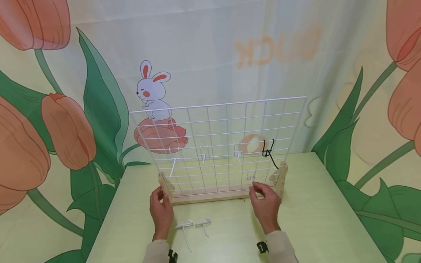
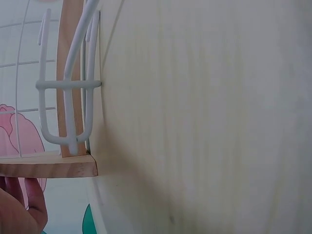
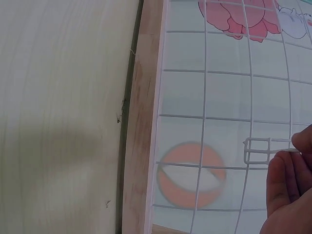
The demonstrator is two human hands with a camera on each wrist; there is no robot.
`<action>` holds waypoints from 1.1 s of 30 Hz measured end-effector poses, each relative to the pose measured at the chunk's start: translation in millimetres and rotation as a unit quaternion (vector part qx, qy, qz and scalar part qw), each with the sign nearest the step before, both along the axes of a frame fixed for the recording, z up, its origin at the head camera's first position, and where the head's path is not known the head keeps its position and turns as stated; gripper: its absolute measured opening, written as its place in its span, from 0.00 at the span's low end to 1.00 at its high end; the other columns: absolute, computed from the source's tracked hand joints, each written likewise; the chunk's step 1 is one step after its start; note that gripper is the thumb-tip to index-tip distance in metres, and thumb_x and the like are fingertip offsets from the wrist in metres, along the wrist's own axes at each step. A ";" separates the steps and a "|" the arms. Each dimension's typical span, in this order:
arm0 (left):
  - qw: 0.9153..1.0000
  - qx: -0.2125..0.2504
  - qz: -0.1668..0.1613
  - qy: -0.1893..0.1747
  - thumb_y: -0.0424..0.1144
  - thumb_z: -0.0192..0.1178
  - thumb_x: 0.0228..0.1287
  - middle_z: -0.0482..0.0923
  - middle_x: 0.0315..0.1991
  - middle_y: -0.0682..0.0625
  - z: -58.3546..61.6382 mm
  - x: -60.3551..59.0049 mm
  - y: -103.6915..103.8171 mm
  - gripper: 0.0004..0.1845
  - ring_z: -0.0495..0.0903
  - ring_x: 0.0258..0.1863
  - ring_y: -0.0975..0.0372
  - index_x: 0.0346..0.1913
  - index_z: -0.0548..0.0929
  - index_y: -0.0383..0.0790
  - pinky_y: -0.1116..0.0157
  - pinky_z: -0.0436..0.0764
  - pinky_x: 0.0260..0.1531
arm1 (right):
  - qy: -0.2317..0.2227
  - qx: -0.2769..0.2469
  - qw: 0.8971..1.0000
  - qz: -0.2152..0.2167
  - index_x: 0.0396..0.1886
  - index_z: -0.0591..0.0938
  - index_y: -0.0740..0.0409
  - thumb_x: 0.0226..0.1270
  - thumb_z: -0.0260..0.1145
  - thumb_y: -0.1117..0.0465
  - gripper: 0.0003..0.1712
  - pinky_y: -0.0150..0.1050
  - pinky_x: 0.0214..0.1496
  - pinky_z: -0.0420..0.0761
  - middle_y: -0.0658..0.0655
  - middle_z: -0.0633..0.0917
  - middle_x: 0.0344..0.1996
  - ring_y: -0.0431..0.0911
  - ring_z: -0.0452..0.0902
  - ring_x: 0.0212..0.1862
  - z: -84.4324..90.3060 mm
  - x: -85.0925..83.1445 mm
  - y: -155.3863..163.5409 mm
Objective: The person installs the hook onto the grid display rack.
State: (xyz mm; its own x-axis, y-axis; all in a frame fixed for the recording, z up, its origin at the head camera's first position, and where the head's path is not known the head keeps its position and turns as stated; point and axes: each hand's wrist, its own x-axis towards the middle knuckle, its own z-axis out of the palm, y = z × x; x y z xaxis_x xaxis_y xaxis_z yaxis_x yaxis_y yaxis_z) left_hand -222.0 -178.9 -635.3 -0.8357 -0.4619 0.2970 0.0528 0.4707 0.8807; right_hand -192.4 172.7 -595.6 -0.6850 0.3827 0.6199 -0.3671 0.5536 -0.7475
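A white wire grid panel stands upright in a wooden base on a pale green table. My left hand holds the base's left foot; the left wrist view shows its fingers under the wooden end. My right hand pinches a small white hook low on the grid's right side. In the right wrist view its fingertips sit against that hook. Three white hooks and a black hook hang higher up.
Two loose white hooks lie on the table between my wrists. A cloth backdrop with a rabbit and tulips hangs right behind the grid. The table's edges run close on the left and right.
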 end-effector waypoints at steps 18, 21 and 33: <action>1.000 0.006 0.001 -0.007 0.32 0.56 0.80 0.78 0.58 0.40 2.7 0.0 0.2 0.19 0.80 0.58 0.50 0.69 0.74 0.39 0.54 0.85 0.54 | -0.009 -0.001 1.000 -0.016 0.39 0.92 0.61 0.56 0.79 0.73 0.11 0.20 0.43 0.82 0.55 0.92 0.34 0.49 0.90 0.33 -11.4 19.2 -12.6; 1.000 0.008 -0.001 -0.006 0.32 0.56 0.80 0.77 0.59 0.39 2.8 -0.3 0.7 0.19 0.80 0.59 0.49 0.70 0.73 0.38 0.47 0.85 0.56 | -0.007 -0.005 1.000 -0.008 0.38 0.92 0.61 0.55 0.79 0.74 0.11 0.25 0.41 0.85 0.53 0.92 0.32 0.47 0.90 0.32 -12.1 24.0 -20.0; 1.000 0.010 -0.002 -0.009 0.32 0.56 0.80 0.78 0.58 0.40 2.2 0.0 1.4 0.19 0.79 0.58 0.50 0.69 0.74 0.39 0.47 0.85 0.56 | -0.047 -0.013 0.997 0.055 0.37 0.92 0.53 0.53 0.82 0.71 0.14 0.36 0.36 0.89 0.52 0.92 0.31 0.39 0.89 0.31 -20.2 49.6 -68.5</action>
